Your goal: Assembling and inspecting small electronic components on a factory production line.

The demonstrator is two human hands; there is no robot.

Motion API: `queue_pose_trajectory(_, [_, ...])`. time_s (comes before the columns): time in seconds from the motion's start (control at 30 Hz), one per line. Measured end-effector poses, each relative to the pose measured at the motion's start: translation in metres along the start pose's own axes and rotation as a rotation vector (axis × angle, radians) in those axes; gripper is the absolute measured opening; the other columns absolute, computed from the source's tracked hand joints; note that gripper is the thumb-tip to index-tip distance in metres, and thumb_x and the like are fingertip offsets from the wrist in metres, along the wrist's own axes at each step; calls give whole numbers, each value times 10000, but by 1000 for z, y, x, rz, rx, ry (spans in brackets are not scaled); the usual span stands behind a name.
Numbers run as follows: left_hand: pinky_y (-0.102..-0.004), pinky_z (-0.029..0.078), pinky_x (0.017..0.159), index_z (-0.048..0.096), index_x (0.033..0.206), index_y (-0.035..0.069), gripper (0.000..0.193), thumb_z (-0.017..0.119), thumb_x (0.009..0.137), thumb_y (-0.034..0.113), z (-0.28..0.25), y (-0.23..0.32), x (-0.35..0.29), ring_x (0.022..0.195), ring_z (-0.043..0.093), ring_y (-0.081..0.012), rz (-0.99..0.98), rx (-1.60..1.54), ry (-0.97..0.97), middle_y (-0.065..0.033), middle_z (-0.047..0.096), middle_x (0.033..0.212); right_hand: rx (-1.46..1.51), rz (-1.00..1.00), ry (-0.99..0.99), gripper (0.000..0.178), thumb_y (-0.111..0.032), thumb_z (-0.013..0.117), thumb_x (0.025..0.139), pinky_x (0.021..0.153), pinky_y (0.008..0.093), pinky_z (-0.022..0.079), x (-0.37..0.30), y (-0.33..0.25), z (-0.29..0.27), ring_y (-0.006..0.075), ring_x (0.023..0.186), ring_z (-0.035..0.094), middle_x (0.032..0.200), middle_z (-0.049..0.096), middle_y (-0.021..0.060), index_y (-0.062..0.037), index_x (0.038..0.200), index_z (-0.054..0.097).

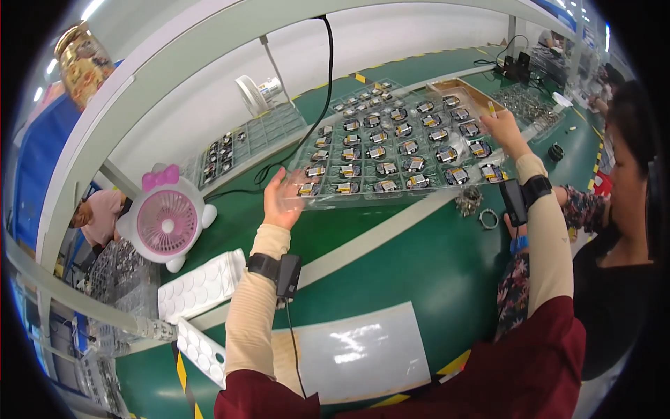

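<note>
A clear plastic compartment tray (377, 198) spans both of my hands, raised above the green bench and tilted a little. Rows of small round electronic assemblies (376, 152), dark with silver and yellow tops, fill its pockets. At the near left corner, my left hand (280, 202) grips the rim, thumb up. My right hand (504, 131) is closed on the tray's far right edge, where a small yellow bit shows beside the fingers. Behind it lies another tray with dark parts (220, 155), on the back ledge.
A pink-and-white fan (167, 220) stands left, beside white sheets with round cut-outs (199, 285). A pale mat (359, 349) lies close to me. Right of the tray are a metal ring (488, 219) and a co-worker (621, 230). A black cable (328, 84) hangs down behind the tray.
</note>
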State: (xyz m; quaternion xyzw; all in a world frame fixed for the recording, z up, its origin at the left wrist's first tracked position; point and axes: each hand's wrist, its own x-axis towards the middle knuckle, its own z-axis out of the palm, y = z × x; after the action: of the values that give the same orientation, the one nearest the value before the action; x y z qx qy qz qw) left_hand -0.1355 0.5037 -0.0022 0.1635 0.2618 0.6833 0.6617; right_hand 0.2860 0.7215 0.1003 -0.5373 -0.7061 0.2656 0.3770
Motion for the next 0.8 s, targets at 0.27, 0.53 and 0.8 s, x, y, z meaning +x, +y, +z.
queue_pose_trajectory(0.27, [-457,289,965,118,1316,-49,782,536,801,363,-10,-9,128,1166,361,-340,80,-158,-53,-201,323,1316,27,71,246,235,-174,608,725,479,285,363,59,63,26,110,538,479,603,555,45,60,699,599])
queue_pose_trajectory(0.53, [-467,151,1052,-38,1329,-50,957,578,782,439,15,-38,180,1284,147,-342,141,-265,-31,-217,38,1405,-36,233,398,336,-213,625,685,656,349,437,117,130,46,276,739,570,790,600,184,88,832,593])
queue_pose_trajectory(0.8, [-470,153,1055,-122,1324,-28,1125,588,696,579,34,-56,156,1311,56,-341,-92,-324,113,-229,-32,1401,97,402,542,291,-172,607,694,619,369,445,118,129,87,269,702,582,794,596,181,81,834,580])
